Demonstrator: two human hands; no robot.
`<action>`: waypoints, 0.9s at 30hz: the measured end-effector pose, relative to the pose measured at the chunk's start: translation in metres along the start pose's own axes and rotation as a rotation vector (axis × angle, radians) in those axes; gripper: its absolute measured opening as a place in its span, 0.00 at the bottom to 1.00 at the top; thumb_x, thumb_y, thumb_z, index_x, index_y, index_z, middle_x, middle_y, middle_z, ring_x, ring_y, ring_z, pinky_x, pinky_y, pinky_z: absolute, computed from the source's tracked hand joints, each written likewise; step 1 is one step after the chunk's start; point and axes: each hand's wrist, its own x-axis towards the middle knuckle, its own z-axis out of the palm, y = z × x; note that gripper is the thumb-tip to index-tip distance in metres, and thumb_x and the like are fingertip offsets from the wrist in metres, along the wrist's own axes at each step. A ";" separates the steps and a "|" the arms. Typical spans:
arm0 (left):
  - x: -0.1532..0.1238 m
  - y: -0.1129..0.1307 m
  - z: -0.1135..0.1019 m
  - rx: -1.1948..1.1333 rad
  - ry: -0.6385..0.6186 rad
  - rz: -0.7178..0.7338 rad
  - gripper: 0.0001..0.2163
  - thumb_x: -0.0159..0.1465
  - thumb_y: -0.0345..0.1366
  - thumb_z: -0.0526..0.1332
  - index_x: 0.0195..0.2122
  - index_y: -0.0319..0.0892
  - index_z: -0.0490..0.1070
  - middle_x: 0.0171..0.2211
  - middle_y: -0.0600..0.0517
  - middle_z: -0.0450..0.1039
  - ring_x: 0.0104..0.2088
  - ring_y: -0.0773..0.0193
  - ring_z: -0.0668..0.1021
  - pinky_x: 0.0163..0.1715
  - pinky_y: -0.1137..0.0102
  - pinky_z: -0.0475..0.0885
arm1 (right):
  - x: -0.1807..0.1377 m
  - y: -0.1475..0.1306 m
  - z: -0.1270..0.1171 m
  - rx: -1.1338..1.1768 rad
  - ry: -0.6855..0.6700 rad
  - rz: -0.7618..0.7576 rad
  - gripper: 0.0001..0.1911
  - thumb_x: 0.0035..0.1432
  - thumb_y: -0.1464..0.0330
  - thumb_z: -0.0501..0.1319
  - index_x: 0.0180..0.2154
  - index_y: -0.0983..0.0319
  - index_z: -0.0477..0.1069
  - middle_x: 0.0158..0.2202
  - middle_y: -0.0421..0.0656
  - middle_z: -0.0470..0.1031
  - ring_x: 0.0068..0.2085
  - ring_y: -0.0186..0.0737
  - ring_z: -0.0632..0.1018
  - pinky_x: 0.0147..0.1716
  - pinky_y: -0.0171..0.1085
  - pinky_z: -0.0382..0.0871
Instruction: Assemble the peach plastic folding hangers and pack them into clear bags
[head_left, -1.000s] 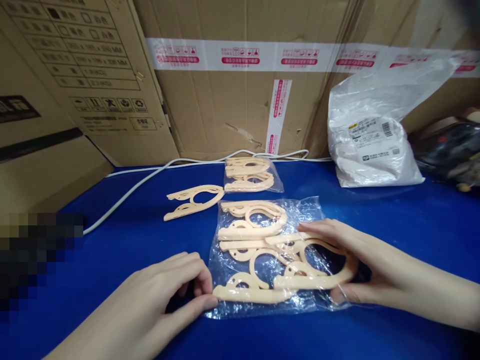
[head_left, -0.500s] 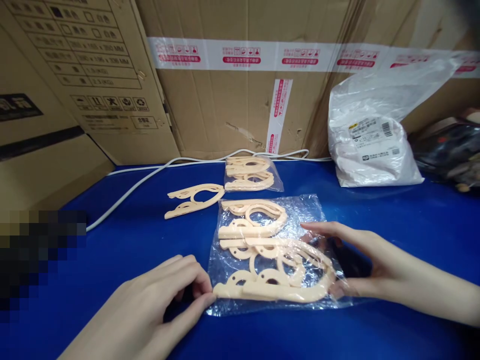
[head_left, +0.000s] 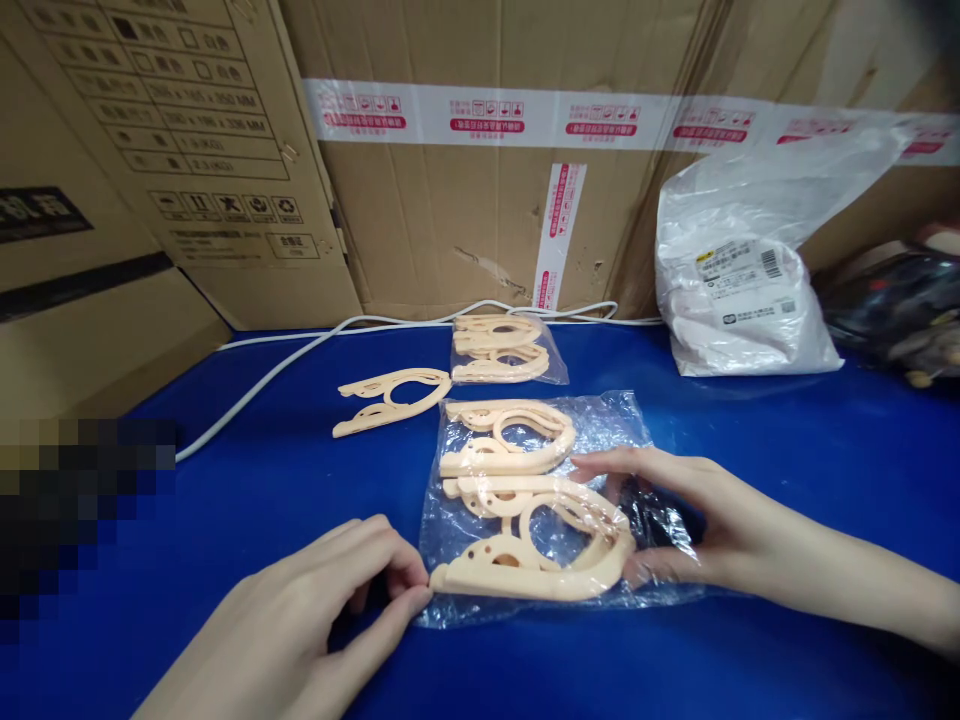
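Note:
A clear plastic bag (head_left: 600, 425) lies flat on the blue surface with cream folding hangers inside. The upper hanger (head_left: 487, 463) and the lower hangers (head_left: 525, 583) are folded, their curved ends to the right. My left hand (head_left: 330, 610) is closed, thumb and forefinger pinching the bag's lower left edge by a hanger tip. My right hand (head_left: 697, 510) spreads thumb and fingers around the lower hangers' curved end, touching them through the film. Its other fingers are partly hidden.
One loose cream hanger (head_left: 394, 400) lies behind the bag, beside a second bag of hangers (head_left: 510, 350). A white cable (head_left: 277, 375) runs along cardboard boxes (head_left: 450, 220). A white plastic parcel (head_left: 742, 290) and dark bagged items (head_left: 892, 310) stand at right.
My right hand has moved left, and the lower hangers have slid left inside the bag and now overlap more closely. My left hand keeps its pinch.

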 end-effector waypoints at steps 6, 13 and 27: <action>0.001 0.002 0.000 -0.001 0.014 -0.011 0.12 0.68 0.50 0.53 0.35 0.51 0.71 0.32 0.58 0.73 0.26 0.67 0.74 0.26 0.76 0.67 | 0.003 0.000 0.003 0.007 -0.009 -0.006 0.34 0.55 0.57 0.67 0.62 0.50 0.62 0.57 0.41 0.73 0.53 0.46 0.76 0.50 0.39 0.72; 0.003 0.004 -0.001 -0.027 0.022 -0.031 0.13 0.67 0.50 0.54 0.33 0.50 0.71 0.25 0.58 0.70 0.22 0.68 0.70 0.22 0.76 0.64 | 0.007 0.001 0.008 0.087 -0.028 0.003 0.38 0.59 0.60 0.65 0.66 0.47 0.52 0.54 0.40 0.75 0.42 0.41 0.79 0.39 0.36 0.75; -0.002 -0.003 -0.001 -0.020 0.064 -0.026 0.11 0.64 0.51 0.58 0.36 0.49 0.68 0.26 0.57 0.72 0.21 0.67 0.70 0.21 0.75 0.66 | 0.001 0.003 0.009 -0.030 -0.021 -0.020 0.35 0.60 0.61 0.63 0.66 0.48 0.52 0.36 0.36 0.78 0.27 0.33 0.73 0.27 0.31 0.68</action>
